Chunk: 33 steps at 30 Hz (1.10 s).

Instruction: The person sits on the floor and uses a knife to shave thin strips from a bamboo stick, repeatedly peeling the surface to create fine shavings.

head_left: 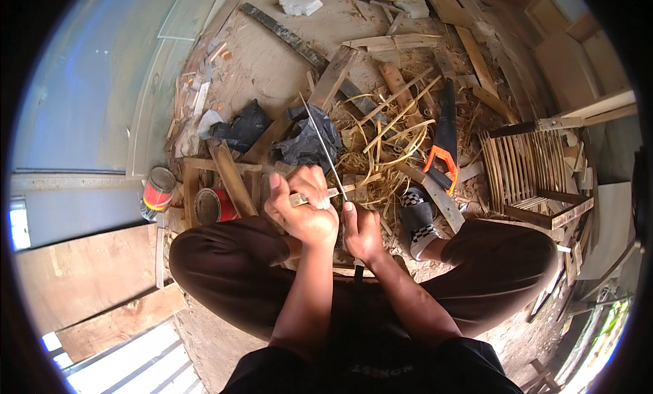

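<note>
In front of my lap, both hands are close together. My left hand (306, 207) is closed round a short pale strip of wood or bamboo (350, 188), whose end juts out past the fist. Just right of it, my right hand (362, 232) is closed, thumb up, at the lower end of a long thin blade (320, 135), which looks like a knife seen edge-on. The blade slants up and away to the left and crosses the strip between my hands. Its handle is hidden in my right hand. Curled shavings (381, 149) lie heaped beyond.
A handsaw with an orange-and-black handle (442, 168) lies right of the shavings. Black plastic bags (309, 139) and loose boards (333, 74) lie ahead. Red tins (214, 205) stand at left. A slatted wooden frame (524, 173) is at right. My sock-covered foot (416, 220) is near.
</note>
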Each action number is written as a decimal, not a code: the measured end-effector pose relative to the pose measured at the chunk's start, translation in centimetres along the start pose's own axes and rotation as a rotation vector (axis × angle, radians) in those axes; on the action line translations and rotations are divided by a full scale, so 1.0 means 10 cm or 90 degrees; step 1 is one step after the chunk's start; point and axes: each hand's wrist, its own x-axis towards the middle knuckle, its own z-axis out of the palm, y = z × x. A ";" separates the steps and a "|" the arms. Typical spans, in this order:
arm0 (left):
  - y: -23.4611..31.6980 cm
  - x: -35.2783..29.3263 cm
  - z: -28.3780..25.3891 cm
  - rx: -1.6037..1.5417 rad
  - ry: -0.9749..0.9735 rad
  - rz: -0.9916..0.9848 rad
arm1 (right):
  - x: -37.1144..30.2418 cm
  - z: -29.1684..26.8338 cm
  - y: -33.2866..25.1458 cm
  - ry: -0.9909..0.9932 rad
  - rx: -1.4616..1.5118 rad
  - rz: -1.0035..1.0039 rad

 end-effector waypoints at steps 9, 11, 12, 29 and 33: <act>0.01 -0.03 0.06 -0.010 -0.067 -0.029 | 0.10 0.22 1.21 0.046 -0.174 0.156; -0.03 0.05 -0.02 -0.050 -0.055 -0.035 | 0.03 0.24 1.00 0.046 -0.120 0.129; -0.02 0.07 -0.04 -0.040 -0.053 -0.038 | 0.00 0.24 0.86 0.046 -0.092 0.113; 0.00 0.18 -0.15 -0.054 -0.017 -0.039 | -0.05 0.28 0.99 0.041 0.001 0.157; -0.01 0.17 -0.22 -0.064 -0.008 -0.063 | -0.08 0.17 0.37 0.003 0.037 -0.034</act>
